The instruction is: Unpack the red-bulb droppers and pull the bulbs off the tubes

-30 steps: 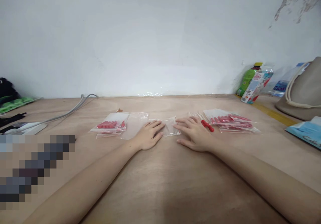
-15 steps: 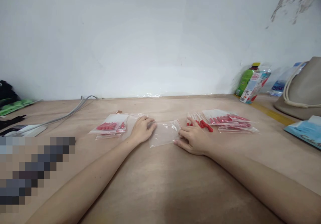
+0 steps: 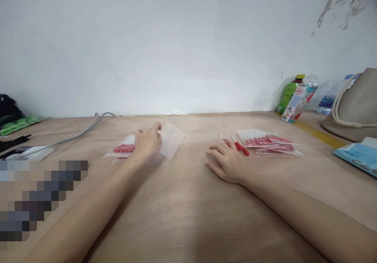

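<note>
My left hand (image 3: 149, 141) is raised a little over the left part of the table. Its fingers are curled at the edge of a clear plastic zip bag (image 3: 173, 140), which slants out to its right and looks flat. Partly behind that hand lies a small stack of zip bags with red rod-like pieces (image 3: 123, 148). My right hand (image 3: 225, 159) rests on the tabletop with its fingers spread, holding nothing. Just beyond its fingertips are loose red pieces (image 3: 242, 148) with thin whitish ends. More filled zip bags (image 3: 271, 141) overlap to the right.
A grey cable (image 3: 79, 134) runs across the left side. Toward the right back stand a green bottle (image 3: 287, 96) and a clear labelled bottle (image 3: 298, 102). A beige bag (image 3: 357, 102) and a blue packet (image 3: 357, 155) lie at the far right. A white wall (image 3: 188, 51) bounds the table's back.
My left hand has moved left and lifted, and the clear zip bag has shifted left with it from between the hands. My right hand has hardly moved.
</note>
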Demonstrator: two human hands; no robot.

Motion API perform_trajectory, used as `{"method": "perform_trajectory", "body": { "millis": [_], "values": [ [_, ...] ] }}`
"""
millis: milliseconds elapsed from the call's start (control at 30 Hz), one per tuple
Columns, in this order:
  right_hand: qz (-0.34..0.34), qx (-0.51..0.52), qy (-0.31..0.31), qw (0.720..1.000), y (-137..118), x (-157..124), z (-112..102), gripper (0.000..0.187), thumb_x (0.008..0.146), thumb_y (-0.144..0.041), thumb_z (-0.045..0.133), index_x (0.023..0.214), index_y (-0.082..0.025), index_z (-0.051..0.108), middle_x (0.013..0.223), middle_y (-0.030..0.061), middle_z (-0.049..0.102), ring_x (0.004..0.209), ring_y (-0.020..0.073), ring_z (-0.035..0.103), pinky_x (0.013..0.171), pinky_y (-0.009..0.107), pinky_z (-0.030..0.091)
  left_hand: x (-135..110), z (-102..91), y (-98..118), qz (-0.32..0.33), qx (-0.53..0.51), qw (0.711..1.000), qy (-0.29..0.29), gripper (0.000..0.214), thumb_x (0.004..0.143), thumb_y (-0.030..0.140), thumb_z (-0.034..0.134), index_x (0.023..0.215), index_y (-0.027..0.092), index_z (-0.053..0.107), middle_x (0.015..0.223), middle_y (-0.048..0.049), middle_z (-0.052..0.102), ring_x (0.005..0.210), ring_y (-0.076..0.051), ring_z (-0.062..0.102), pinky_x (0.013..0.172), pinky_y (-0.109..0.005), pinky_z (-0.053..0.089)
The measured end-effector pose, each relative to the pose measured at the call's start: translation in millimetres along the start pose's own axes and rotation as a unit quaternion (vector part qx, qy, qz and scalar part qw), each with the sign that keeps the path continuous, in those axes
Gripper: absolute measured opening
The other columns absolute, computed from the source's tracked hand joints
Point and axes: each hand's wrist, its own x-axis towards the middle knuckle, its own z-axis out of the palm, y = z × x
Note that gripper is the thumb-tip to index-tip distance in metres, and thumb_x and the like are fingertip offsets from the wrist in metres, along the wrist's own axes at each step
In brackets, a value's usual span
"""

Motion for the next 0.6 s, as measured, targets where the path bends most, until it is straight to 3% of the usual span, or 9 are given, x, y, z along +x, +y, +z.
{"method": "perform_trajectory", "body": {
  "millis": [100, 167, 300, 400, 500, 600],
  "values": [
    [0.004, -0.005, 0.002, 1.000, 0.6, -0.4, 1.6, 0.026, 0.086, -0.035, 0.043, 0.100, -0.018, 0.056, 0.102, 0.0090, 0.060, 0.095, 0.0220, 0.054, 0.097, 0.049, 0.023, 4.7, -4.1, -17.0, -0.022, 0.088, 0.991, -0.097, 0.021, 0.076, 0.017, 0.042, 0.085, 0.019, 0.061, 0.091, -0.0124, 0.065, 0.091, -0.030, 0.058, 0.082, -0.045, 0.037],
    [0.004, -0.007, 0.003, 1.000, 1.0, -0.5, 2.4, 0.025, 0.086, -0.034, 0.043, 0.100, -0.018, 0.056, 0.102, 0.0086, 0.060, 0.095, 0.0217, 0.054, 0.097, 0.048, 0.023, 7.9, -6.4, -26.3, -0.034, 0.104, 0.985, -0.132, 0.016, 0.071, 0.020, 0.048, 0.077, 0.017, 0.063, 0.095, -0.0150, 0.064, 0.095, -0.033, 0.056, 0.083, -0.046, 0.037],
    [0.001, -0.016, 0.006, 1.000, 1.5, -0.7, 2.9, 0.023, 0.085, -0.034, 0.044, 0.097, -0.019, 0.057, 0.101, 0.0084, 0.060, 0.094, 0.0215, 0.053, 0.096, 0.048, 0.024, 19.3, -12.1, -47.6, -0.107, 0.110, 0.982, -0.113, 0.039, 0.070, 0.041, 0.052, 0.100, 0.017, 0.061, 0.115, -0.0195, 0.054, 0.109, -0.039, 0.046, 0.086, -0.049, 0.035],
    [0.003, -0.021, 0.003, 1.000, 1.5, -0.8, 3.5, 0.021, 0.085, -0.033, 0.045, 0.092, -0.019, 0.058, 0.099, 0.0077, 0.059, 0.093, 0.0212, 0.053, 0.095, 0.047, 0.024, 27.4, -11.5, -68.4, -0.185, 0.044, 0.968, -0.166, 0.075, 0.060, 0.060, 0.056, 0.120, 0.016, 0.047, 0.124, -0.0222, 0.045, 0.108, -0.041, 0.047, 0.082, -0.048, 0.039],
    [0.007, -0.019, 0.008, 1.000, 1.6, -0.9, 4.6, 0.019, 0.084, -0.032, 0.046, 0.091, -0.019, 0.058, 0.098, 0.0067, 0.059, 0.092, 0.0204, 0.053, 0.094, 0.046, 0.025, 30.8, -5.8, -86.4, -0.186, -0.035, 0.953, -0.238, 0.089, 0.054, 0.057, 0.063, 0.126, 0.012, 0.038, 0.119, -0.0195, 0.052, 0.103, -0.034, 0.053, 0.076, -0.037, 0.045],
    [0.011, -0.019, 0.008, 1.000, 1.5, -0.9, 5.2, 0.018, 0.084, -0.032, 0.047, 0.092, -0.019, 0.058, 0.098, 0.0064, 0.059, 0.091, 0.0200, 0.053, 0.094, 0.046, 0.025, 32.3, -1.5, -96.3, -0.187, -0.040, 0.957, -0.216, 0.089, 0.052, 0.048, 0.067, 0.126, 0.010, 0.038, 0.117, -0.0183, 0.054, 0.106, -0.033, 0.052, 0.072, -0.033, 0.046]
  ]
}}
